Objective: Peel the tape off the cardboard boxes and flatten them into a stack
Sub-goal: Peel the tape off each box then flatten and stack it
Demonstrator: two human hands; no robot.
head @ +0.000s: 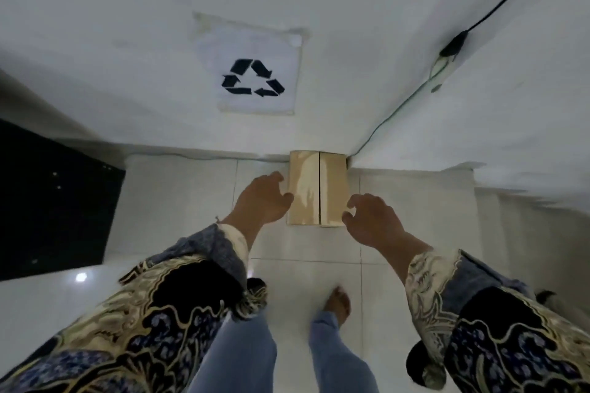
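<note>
Item: cardboard box (317, 189), closed, on the tiled floor (198, 201) in the wall corner, below a recycling sign (253, 73).

Long axis: runs away from me toward the wall; flap seam along it, glossy tape over the top.

Handling: likely light, stiff, slick where taped; best gripped by its two long sides.

My left hand (263, 198) and right hand (372, 217): fingers loosely curled, flanking the box, grasping nothing yet.

Closed tan cardboard box (317, 188) on the floor against the wall corner (glossy tape over its top seam).
</note>
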